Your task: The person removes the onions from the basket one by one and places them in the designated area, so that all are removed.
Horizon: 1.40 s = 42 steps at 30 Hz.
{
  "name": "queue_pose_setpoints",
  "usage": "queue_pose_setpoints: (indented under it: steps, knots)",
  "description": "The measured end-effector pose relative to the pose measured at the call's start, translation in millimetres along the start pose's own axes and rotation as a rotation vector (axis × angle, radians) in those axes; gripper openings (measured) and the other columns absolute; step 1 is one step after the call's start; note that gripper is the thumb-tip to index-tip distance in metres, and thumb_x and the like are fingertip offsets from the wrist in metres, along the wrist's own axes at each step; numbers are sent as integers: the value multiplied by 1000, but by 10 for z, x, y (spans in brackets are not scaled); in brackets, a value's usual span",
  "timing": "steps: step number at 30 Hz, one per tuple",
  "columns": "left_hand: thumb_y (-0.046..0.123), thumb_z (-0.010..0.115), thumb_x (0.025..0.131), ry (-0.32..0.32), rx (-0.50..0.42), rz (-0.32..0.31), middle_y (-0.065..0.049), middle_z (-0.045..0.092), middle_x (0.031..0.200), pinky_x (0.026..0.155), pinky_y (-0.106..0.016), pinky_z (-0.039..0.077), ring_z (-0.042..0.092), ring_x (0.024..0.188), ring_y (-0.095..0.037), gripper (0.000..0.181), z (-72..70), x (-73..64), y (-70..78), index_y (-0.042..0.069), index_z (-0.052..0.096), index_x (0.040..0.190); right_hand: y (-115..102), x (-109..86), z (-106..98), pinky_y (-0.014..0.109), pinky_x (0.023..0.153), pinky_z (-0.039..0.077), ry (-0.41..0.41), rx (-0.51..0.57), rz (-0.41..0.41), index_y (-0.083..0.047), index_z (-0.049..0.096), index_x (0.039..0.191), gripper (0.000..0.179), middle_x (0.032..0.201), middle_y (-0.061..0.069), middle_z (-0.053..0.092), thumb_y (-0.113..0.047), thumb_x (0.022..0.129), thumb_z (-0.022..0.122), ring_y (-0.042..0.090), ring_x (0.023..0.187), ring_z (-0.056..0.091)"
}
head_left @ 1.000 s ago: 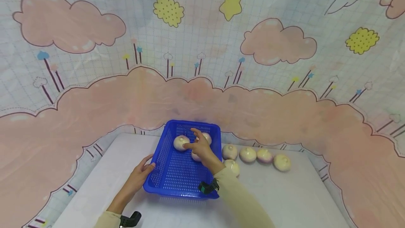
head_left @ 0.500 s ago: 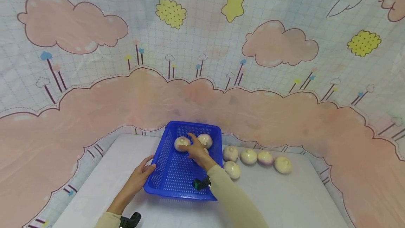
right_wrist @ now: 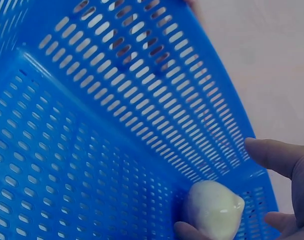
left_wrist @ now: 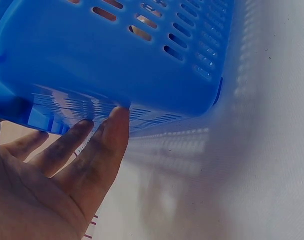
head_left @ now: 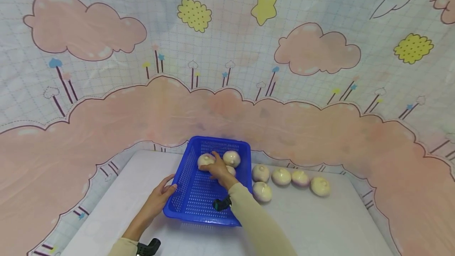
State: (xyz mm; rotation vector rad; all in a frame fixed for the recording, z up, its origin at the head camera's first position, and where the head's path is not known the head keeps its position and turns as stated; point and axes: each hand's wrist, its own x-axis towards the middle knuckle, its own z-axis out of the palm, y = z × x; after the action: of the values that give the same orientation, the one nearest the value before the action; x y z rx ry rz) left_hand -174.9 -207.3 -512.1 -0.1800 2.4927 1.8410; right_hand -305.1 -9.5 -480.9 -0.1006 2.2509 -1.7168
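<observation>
In the head view a blue plastic basket (head_left: 199, 200) holds 3 pale, round turnips with a purple tint. My left hand (head_left: 156, 200) holds its left side: the thumb lies at the rim, and in the left wrist view the other fingers (left_wrist: 99, 162) reach along the outer wall. Inside the basket, my right hand (head_left: 218, 170) spreads around the back-left turnip (right_wrist: 216, 207). The thumb touches this turnip's side; the index finger (right_wrist: 271, 152) stays apart from it. Close by lie a second turnip (head_left: 232, 158) and a third turnip (head_left: 231, 170), partly behind the hand.
Right of the basket, several turnips lie on the white table (head_left: 302, 224): one turnip (head_left: 262, 192) near the basket's side, the others in a row ending at the rightmost turnip (head_left: 320, 186). A cloud-patterned cloth (head_left: 284, 121) hangs behind the table.
My right hand has moved left and slightly down, from above the right-hand turnips to the back-left turnip. The left hand, the basket and the turnips have stayed in place.
</observation>
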Motion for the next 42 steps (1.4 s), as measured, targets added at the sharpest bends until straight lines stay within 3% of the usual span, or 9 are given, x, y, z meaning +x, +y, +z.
queue_pose_setpoints:
  steps: [18,26,33,39,42]
  knots:
    - [38,51,102,19,23,-16,-28,57,136,94,-49,54,65,114,-35,61,9,6,5,14,30,153,85,141,94,48,89,56,-6,-66,-9,-10,34,152,89,150,19,43,-11,76,81,38,128,52]
    - [35,51,102,10,4,-13,-28,59,132,89,-44,56,67,107,-30,59,25,0,4,12,31,153,110,189,122,52,113,35,53,-140,-39,-9,37,150,89,150,20,43,-12,73,81,39,137,43]
    - [34,51,102,20,8,-18,-28,59,133,89,-45,56,68,107,-30,58,46,-5,5,13,31,153,109,227,156,56,111,35,61,-205,-60,-10,40,148,88,145,23,46,-14,71,83,41,133,44]
    - [35,51,102,27,30,-11,-28,58,134,92,-48,55,66,110,-33,59,35,3,10,13,31,152,87,230,167,62,113,28,84,-276,-51,-8,44,145,85,146,30,36,-18,71,83,46,137,34]
    - [36,51,102,25,31,-5,-28,58,134,92,-49,54,66,111,-34,60,32,-8,9,12,31,152,77,203,169,58,109,37,90,-268,-43,-4,47,142,80,144,31,37,-16,71,82,46,131,42]
